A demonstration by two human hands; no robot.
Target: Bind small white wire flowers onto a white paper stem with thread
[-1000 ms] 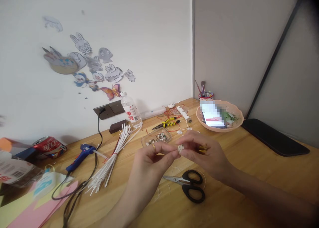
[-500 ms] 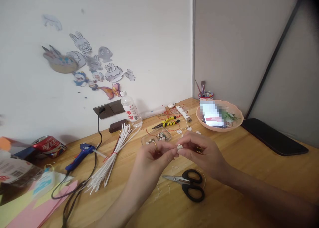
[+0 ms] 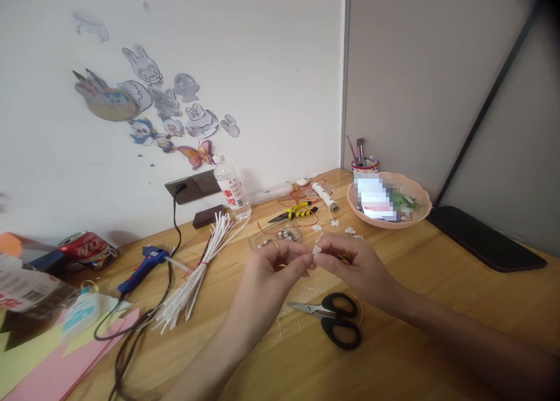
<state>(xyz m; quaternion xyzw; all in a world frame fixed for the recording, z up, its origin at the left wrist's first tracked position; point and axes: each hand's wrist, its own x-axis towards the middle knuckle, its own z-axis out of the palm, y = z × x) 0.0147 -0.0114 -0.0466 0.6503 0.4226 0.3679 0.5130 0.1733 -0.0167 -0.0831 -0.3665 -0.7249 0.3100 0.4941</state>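
Note:
My left hand (image 3: pixel 272 271) and my right hand (image 3: pixel 353 267) meet above the wooden table (image 3: pixel 437 307), both pinching a small white piece (image 3: pixel 316 251) between thumb and fingertips. A ring sits on a finger of the left hand. Black-handled scissors (image 3: pixel 335 320) lie on the table just below the hands. A clear flat tray of small beads (image 3: pixel 276 236) lies just behind the hands.
A bundle of white sticks (image 3: pixel 199 268) tied with red lies left of the hands, by a blue glue gun (image 3: pixel 144 265) with a black cord. Yellow-black pliers (image 3: pixel 294 213), a water bottle (image 3: pixel 233 191), a pink bowl (image 3: pixel 389 202), a crushed can (image 3: pixel 87 248) and pink paper (image 3: pixel 65 366) surround them.
Both hands stay joined on the small white piece and have drifted slightly up and away. The view has shifted a little; nothing on the table has moved.

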